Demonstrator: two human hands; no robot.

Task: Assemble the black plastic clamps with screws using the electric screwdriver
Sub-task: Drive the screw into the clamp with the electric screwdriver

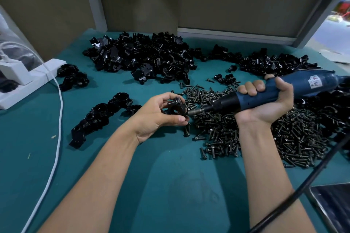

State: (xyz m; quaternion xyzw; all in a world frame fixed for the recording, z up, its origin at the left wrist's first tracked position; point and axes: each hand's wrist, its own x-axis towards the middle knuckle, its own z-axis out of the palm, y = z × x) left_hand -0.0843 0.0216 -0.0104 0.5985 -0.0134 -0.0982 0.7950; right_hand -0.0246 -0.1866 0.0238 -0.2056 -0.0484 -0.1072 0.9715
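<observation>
My left hand [159, 114] pinches a black plastic clamp [177, 107] between thumb and fingers, just above the teal table. My right hand [265, 100] grips the blue electric screwdriver [265, 93], which lies almost level and points left. Its bit tip [191, 113] touches the clamp's right side, where a screw sits. A wide heap of dark screws [265, 134] lies under and to the right of the tool. Loose black clamp parts [144, 56] are piled at the back of the table.
A row of assembled clamps [100, 117] lies left of my left hand, another small group [73, 76] further back. A white cable [56, 119] and white power strip [28, 85] sit at the left. A dark tablet corner [333, 206] and the tool's black cord [303, 187] are at lower right.
</observation>
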